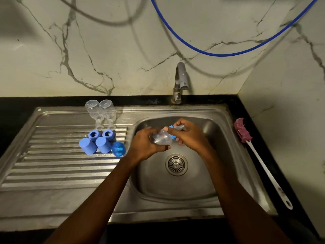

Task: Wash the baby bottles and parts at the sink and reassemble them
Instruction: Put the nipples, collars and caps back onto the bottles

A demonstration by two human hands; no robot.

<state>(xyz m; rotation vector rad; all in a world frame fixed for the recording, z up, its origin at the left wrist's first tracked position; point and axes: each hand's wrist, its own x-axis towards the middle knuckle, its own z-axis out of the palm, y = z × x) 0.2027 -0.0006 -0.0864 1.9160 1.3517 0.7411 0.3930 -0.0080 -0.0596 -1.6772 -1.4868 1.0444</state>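
Clear bottle (161, 139) gripped in curled left hand (146, 144) above the sink (193, 184), its blue collar (171, 127) pinched by right hand (190, 136).

Just two bare arms in shot, pretty plain. The left forearm (105, 191) and right forearm (232, 187) are both uncovered from the bottom edge right up to the wrists, skin only. The left hand (147, 141) and right hand (191, 136) are bare too. Nails look short and plain, and the right thumbnail (166, 128) catches a bit of light. It's dim, so finer detail is hard to tell.
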